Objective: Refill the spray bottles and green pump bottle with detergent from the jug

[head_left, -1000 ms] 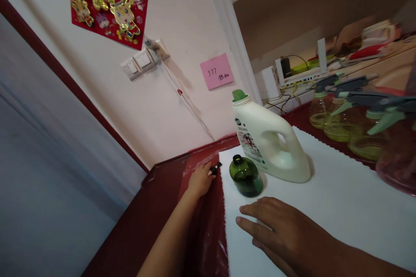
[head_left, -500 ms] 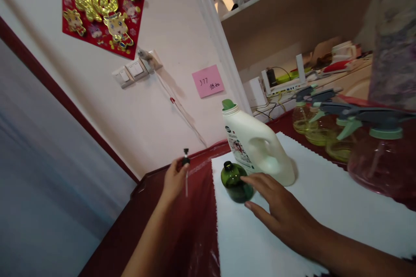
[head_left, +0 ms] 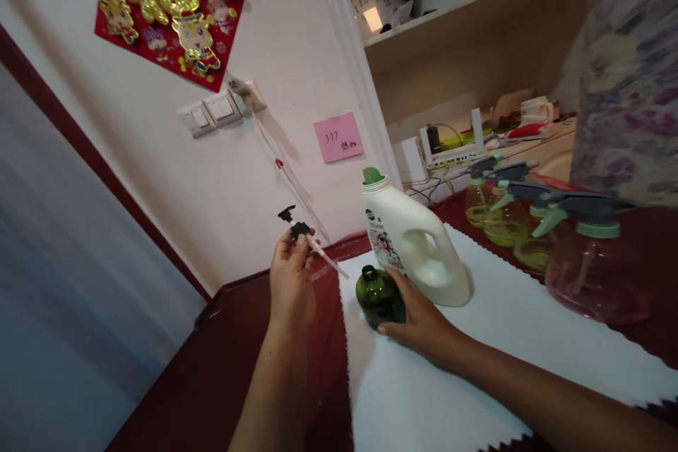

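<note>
Pinched in my left hand (head_left: 292, 265) is a black pump dispenser head (head_left: 299, 229), its white dip tube slanting down to the right, the tube's end above the cloth's left edge. My right hand (head_left: 421, 318) is wrapped round the right side of a dark green bottle (head_left: 377, 300), whose narrow neck is uncapped. The bottle is on a white cloth (head_left: 424, 395). Right behind it rises a large cream jug (head_left: 418, 247) with a handle, a front label and a green piece in its mouth.
Several spray bottles (head_left: 593, 261) with grey-green triggers line the right side of the dark red table (head_left: 233, 367). A wall with switches (head_left: 212, 113) and a pink note (head_left: 337, 137) is behind. A router (head_left: 455, 152) sits at the back right.
My right hand has closed round the green bottle, having hovered beside it. The pump head in my left hand has risen slightly, and its tube has swung from hanging down to slanting right.
</note>
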